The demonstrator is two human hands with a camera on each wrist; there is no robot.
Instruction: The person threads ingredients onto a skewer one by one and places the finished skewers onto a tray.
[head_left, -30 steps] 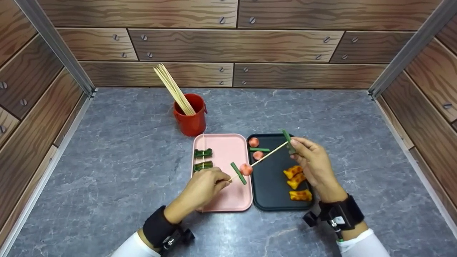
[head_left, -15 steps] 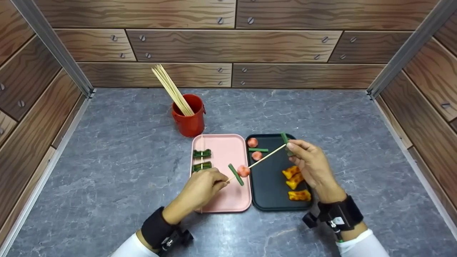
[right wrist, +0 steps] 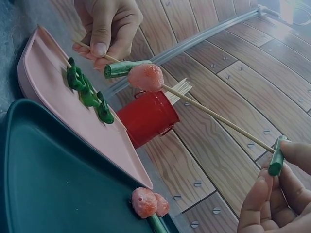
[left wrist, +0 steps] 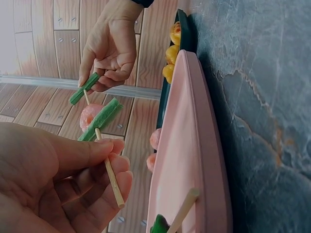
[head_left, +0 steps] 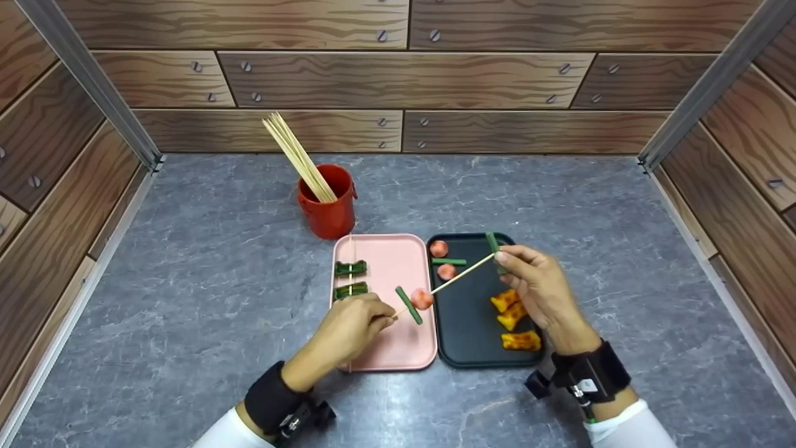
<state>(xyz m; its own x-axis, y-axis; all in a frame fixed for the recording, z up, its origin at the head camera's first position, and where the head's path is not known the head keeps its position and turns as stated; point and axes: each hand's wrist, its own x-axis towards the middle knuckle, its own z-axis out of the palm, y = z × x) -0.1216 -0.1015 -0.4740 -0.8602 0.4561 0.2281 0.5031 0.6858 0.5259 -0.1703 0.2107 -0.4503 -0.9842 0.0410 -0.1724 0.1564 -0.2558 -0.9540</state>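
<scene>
Over the pink tray (head_left: 407, 252), my left hand (head_left: 351, 326) pinches a bamboo skewer (head_left: 463, 274) near its lower end. A green stalk piece (head_left: 408, 305) and a pink ball (head_left: 422, 298) are threaded on it, the stalk nearer my left fingers. My right hand (head_left: 544, 292), above the dark tray (head_left: 463, 348), pinches a second green stalk piece (right wrist: 276, 158) between thumb and fingers. The skewer's far end meets that piece at its side; in the right wrist view the tip is hidden behind it.
Another skewer with dark green curled pieces (head_left: 351, 267) lies along the pink tray's left side. The dark tray bears two pink balls (head_left: 439, 249), a green stalk (head_left: 449, 262) and yellow browned pieces (head_left: 521, 341). Behind stands a red bucket (head_left: 329, 218) of skewers (head_left: 298, 155).
My right hand and its green stalk piece have shifted slightly down and left. The threaded skewer has moved a little left with my left hand; both grips stay the same.
</scene>
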